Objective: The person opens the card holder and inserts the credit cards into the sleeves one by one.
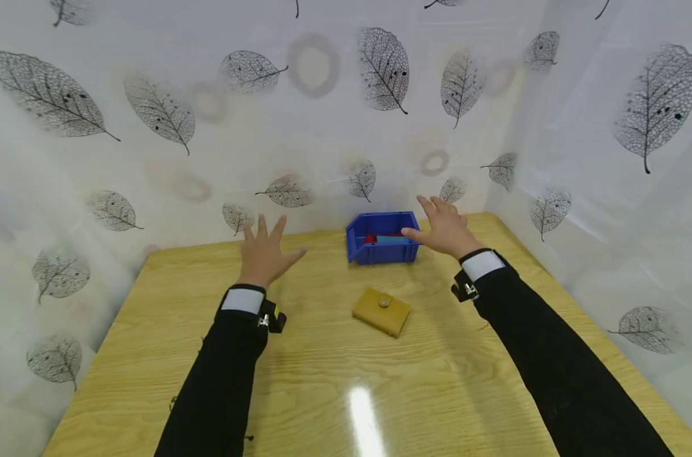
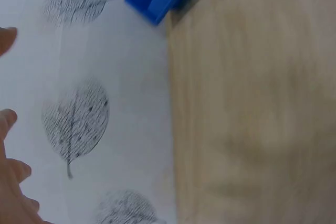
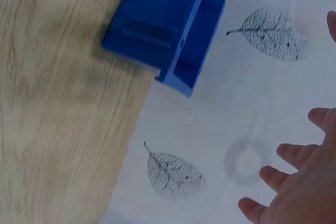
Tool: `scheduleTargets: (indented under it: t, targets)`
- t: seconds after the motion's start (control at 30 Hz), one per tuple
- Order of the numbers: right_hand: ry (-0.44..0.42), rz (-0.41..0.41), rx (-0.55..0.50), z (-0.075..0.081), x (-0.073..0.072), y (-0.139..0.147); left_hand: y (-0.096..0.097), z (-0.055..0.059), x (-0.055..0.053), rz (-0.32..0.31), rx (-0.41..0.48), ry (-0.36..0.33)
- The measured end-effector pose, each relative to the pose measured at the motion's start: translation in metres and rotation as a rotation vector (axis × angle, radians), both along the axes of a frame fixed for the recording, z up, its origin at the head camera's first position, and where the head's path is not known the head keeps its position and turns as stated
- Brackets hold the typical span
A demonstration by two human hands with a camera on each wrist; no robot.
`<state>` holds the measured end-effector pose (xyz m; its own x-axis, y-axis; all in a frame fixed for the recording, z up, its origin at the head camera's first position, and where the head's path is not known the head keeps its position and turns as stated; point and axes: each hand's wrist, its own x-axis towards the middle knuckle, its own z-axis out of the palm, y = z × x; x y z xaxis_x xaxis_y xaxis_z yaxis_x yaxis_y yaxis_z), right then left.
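Fingers (image 1: 262,227) of the left hand (image 1: 264,259) are seen spread wide with the thumb turned inward; those of the right hand (image 1: 445,230) are likewise parted, and nothing is held by either. The yellow wallet (image 1: 373,311) is found lying flat on the wooden table (image 1: 312,368), between the two forearms and back toward the person from both sets of fingertips. The relation on which any move to it is judged to turn is this: from the left fingers it is reached rightward and back, from the right fingers leftward and back, and the right hand is placed somewhat the nearer in the head view (height above the table cannot be read with certainty). The wallet's long axis is set obliquely, from far left to near right; its snap clasp (image 1: 384,302) is carried at the far long edge, toward the blue bin (image 1: 385,255). The bin is stood upright near the table's far edge, between the hands and just beside the right thumb, by which its right end is overlapped in the head view; in the right wrist view a gap is shown. Its longer side is run left to right, and a red item (image 1: 370,239) and a pale blue item (image 1: 390,240) are contained in it.
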<state>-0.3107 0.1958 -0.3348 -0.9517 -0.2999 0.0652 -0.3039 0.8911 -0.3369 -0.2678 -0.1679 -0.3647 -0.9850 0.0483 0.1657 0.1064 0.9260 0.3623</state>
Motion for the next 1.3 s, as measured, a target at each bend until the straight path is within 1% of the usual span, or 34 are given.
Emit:
scheduleTargets:
  t: [0.07, 0.1, 0.2, 0.27, 0.33, 0.4, 0.43, 0.53, 0.63, 0.73, 0.8, 0.93, 1.03, 1.13, 1.2, 1.3]
  targets:
    - [0.026, 0.071, -0.011, -0.012, 0.009, -0.010, 0.010, -0.014, 0.011, -0.031, 0.038, -0.031]
    - [0.023, 0.108, -0.013, -0.019, 0.014, -0.015, 0.017, -0.021, 0.017, -0.036, 0.059, -0.062]
    - [-0.014, 0.212, 0.034, -0.040, 0.031, -0.031, 0.040, -0.037, 0.035, -0.066, 0.132, -0.160]
    - [-0.054, 0.251, 0.069, -0.055, 0.039, -0.041, 0.058, -0.045, 0.046, -0.081, 0.166, -0.234]
    - [-0.101, 0.255, 0.104, -0.069, 0.046, -0.049, 0.075, -0.053, 0.054, -0.114, 0.198, -0.295]
    - [-0.149, 0.231, 0.113, -0.083, 0.051, -0.054, 0.091, -0.061, 0.061, -0.145, 0.230, -0.352]
    - [-0.159, 0.217, 0.108, -0.088, 0.053, -0.056, 0.098, -0.064, 0.064, -0.156, 0.241, -0.375]
    - [-0.169, 0.184, 0.109, -0.096, 0.058, -0.062, 0.114, -0.072, 0.069, -0.181, 0.250, -0.399]
    - [-0.144, 0.163, 0.107, -0.097, 0.061, -0.067, 0.123, -0.075, 0.070, -0.164, 0.229, -0.378]
    - [-0.114, 0.132, 0.118, -0.100, 0.063, -0.074, 0.127, -0.075, 0.069, -0.113, 0.204, -0.342]
    - [-0.093, 0.110, 0.118, -0.101, 0.066, -0.080, 0.127, -0.075, 0.069, -0.069, 0.184, -0.309]
    - [-0.036, 0.091, 0.104, -0.104, 0.075, -0.094, 0.125, -0.077, 0.072, 0.007, 0.132, -0.235]
    - [-0.002, 0.083, 0.096, -0.102, 0.080, -0.104, 0.125, -0.080, 0.074, 0.039, 0.112, -0.168]
    - [0.021, 0.090, 0.103, -0.101, 0.084, -0.112, 0.126, -0.082, 0.076, 0.069, 0.115, -0.113]
    - [0.036, 0.114, 0.133, -0.101, 0.086, -0.116, 0.128, -0.083, 0.077, 0.082, 0.107, -0.110]
    - [0.046, 0.147, 0.196, -0.103, 0.088, -0.120, 0.130, -0.085, 0.078, 0.091, 0.081, -0.131]
